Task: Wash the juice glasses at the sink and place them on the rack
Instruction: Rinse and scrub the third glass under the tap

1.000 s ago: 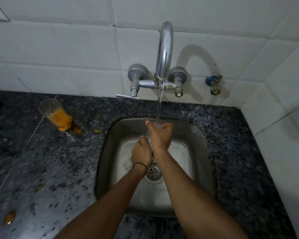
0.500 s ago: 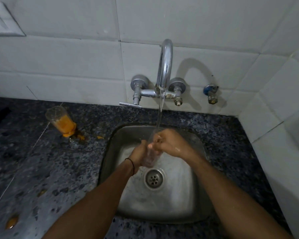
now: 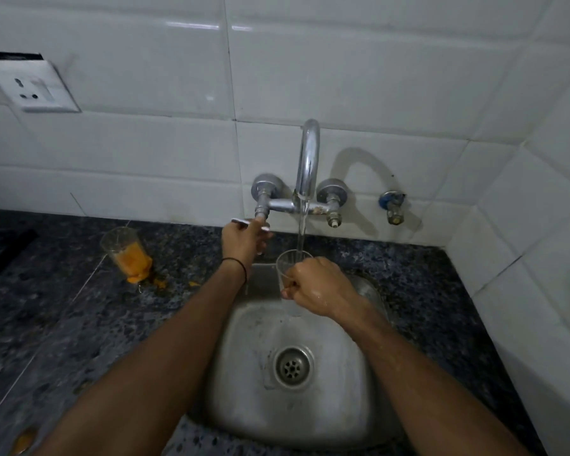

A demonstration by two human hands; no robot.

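Over the sink (image 3: 352,406), the right hand (image 3: 316,287) grips the glass (image 3: 290,262) upright, mouth under the stream (image 3: 300,236); the left hand (image 3: 242,241), just up-left of it, curls round the tap lever (image 3: 244,221).

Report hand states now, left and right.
Left hand: fingers curled on the tap lever.
Right hand: holds the glass.

Left hand (image 3: 244,241) off glass (image 3: 286,266), onto tap handle (image 3: 241,221)
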